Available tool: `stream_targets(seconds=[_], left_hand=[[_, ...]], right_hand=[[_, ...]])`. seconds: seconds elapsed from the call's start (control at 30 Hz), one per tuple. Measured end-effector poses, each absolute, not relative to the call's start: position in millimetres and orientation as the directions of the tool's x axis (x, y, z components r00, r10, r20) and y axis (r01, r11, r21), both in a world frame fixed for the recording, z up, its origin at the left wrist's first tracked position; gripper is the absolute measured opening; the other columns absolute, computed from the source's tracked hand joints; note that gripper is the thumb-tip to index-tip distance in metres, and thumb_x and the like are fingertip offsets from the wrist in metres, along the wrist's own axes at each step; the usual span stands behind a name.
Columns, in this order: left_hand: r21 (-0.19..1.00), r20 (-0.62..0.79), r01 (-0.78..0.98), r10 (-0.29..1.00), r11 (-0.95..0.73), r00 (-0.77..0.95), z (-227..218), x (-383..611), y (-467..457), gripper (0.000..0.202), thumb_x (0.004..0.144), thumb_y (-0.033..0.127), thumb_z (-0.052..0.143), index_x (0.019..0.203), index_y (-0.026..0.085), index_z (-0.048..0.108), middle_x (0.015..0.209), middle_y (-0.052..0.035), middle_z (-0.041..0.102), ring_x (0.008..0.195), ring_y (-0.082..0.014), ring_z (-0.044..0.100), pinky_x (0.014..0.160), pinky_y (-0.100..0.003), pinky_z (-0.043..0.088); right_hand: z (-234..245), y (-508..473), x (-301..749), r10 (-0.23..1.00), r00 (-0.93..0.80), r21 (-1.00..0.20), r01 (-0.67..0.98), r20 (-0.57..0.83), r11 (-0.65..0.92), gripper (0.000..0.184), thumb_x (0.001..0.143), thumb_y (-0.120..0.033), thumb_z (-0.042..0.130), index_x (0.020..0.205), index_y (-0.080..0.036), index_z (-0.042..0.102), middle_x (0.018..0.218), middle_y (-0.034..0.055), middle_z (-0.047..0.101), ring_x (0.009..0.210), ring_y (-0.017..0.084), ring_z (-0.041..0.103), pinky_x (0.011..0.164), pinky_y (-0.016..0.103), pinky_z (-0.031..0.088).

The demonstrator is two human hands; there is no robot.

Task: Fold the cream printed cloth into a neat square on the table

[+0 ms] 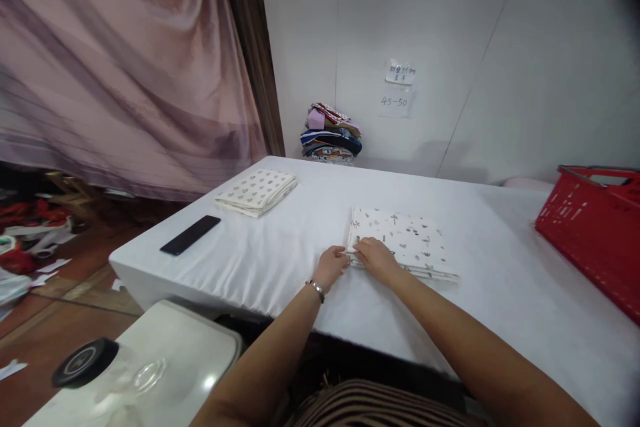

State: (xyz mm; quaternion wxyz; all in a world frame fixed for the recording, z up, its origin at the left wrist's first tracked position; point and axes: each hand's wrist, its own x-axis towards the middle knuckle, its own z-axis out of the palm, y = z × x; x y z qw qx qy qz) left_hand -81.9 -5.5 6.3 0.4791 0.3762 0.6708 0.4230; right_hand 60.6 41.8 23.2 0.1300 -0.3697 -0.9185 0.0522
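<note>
Head view: half-curled left hand (332,267) and right hand (377,259) meet at a folded cloth's (405,237) near-left corner, grip unclear, toward the white-covered table's (280,247) front edge; red basket (593,233) rightward, pink curtain (145,67) beyond the left edge, pale wall (400,7) behind.

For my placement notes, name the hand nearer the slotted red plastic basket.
Right. The right hand is on the folded white patterned cloth, left of the basket; the left hand is farther left, at the cloth's near left corner.
</note>
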Motion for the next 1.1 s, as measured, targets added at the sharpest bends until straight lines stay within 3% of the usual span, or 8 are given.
stream_targets(seconds=[0.27, 0.47, 0.6, 0.7, 0.83, 0.97, 1.1], left_hand=[[0.942, -0.333, -0.044, 0.915, 0.332, -0.227, 5.2, -82.2, -5.2, 0.037, 0.07, 0.02, 0.06, 0.105, 0.013, 0.05, 0.085, -0.0053, 0.062, 0.062, -0.0093, 0.058, 0.044, -0.017, 0.036], [0.957, -0.291, -0.106, 0.915, 0.271, -0.28, 3.8, -79.9, -6.5, 0.036, 0.071, 0.018, 0.059, 0.105, 0.013, 0.05, 0.069, -0.0006, 0.06, 0.054, -0.0071, 0.054, 0.042, -0.016, 0.034], [0.965, -0.26, -0.107, 0.929, 0.239, -0.265, 1.9, -81.5, -5.2, 0.032, 0.075, 0.02, 0.054, 0.106, 0.014, 0.05, 0.079, -0.0034, 0.064, 0.052, -0.0064, 0.054, 0.041, -0.016, 0.033], [0.979, -0.184, 0.028, 0.937, 0.201, -0.298, -2.6, -82.7, -5.1, 0.028, 0.075, 0.021, 0.054, 0.101, 0.014, 0.053, 0.085, -0.0042, 0.064, 0.051, -0.0057, 0.053, 0.045, -0.017, 0.037], [0.895, 0.037, 0.433, 0.95, 0.106, -0.309, -7.5, -81.1, -12.4, 0.015, 0.074, 0.028, 0.057, 0.084, 0.017, 0.06, 0.085, -0.0023, 0.062, 0.061, -0.0085, 0.054, 0.061, -0.023, 0.044], [0.727, 0.216, 0.682, 0.968, -0.074, -0.125, -7.8, -76.5, -23.6, 0.03, 0.072, 0.026, 0.059, 0.102, 0.023, 0.057, 0.101, -0.0013, 0.055, 0.07, -0.0093, 0.054, 0.068, -0.023, 0.044], [0.476, 0.227, 0.86, 0.97, -0.185, 0.083, -3.1, -76.4, -23.9, 0.037, 0.075, 0.018, 0.053, 0.11, 0.028, 0.053, 0.111, -0.0012, 0.048, 0.086, -0.0126, 0.054, 0.07, -0.023, 0.043]], right_hand=[[21.9, 40.0, 63.6, 0.666, -0.707, -0.178, 0.642, 0.239, 0.746, 0.024, 0.091, -0.023, 0.036, 0.093, -0.018, 0.06, 0.087, 0.0056, 0.056, 0.085, 0.017, 0.048, 0.074, 0.027, 0.034], [23.6, 32.1, 62.8, 0.635, -0.736, -0.14, 0.621, 0.235, 0.771, 0.017, 0.082, -0.031, 0.052, 0.091, -0.017, 0.056, 0.091, 0.0053, 0.055, 0.087, 0.019, 0.046, 0.074, 0.028, 0.033], [24.3, 37.0, 63.6, 0.676, -0.696, -0.222, 0.639, 0.242, 0.737, 0.013, 0.086, -0.026, 0.045, 0.085, -0.018, 0.056, 0.086, 0.0045, 0.054, 0.084, 0.016, 0.047, 0.073, 0.026, 0.033], [25.6, 43.8, 65.7, 0.711, -0.665, -0.343, 0.629, 0.228, 0.698, 0.02, 0.088, -0.024, 0.04, 0.075, -0.018, 0.055, 0.077, 0.0018, 0.052, 0.076, 0.013, 0.047, 0.066, 0.023, 0.032], [28.3, 49.2, 69.2, 0.746, -0.625, -0.433, 0.621, 0.229, 0.653, 0.024, 0.088, -0.027, 0.04, 0.07, -0.018, 0.053, 0.074, 0.0001, 0.05, 0.072, 0.012, 0.047, 0.062, 0.022, 0.031], [28.8, 48.9, 70.4, 0.733, -0.641, -0.397, 0.627, 0.227, 0.671, 0.022, 0.089, -0.025, 0.039, 0.073, -0.018, 0.053, 0.078, 0.0008, 0.052, 0.075, 0.012, 0.048, 0.065, 0.022, 0.032], [28.4, 47.8, 68.6, 0.692, -0.69, -0.279, 0.636, 0.212, 0.72, 0.021, 0.09, -0.024, 0.038, 0.077, -0.018, 0.054, 0.08, 0.0021, 0.053, 0.078, 0.013, 0.048, 0.067, 0.023, 0.033]])
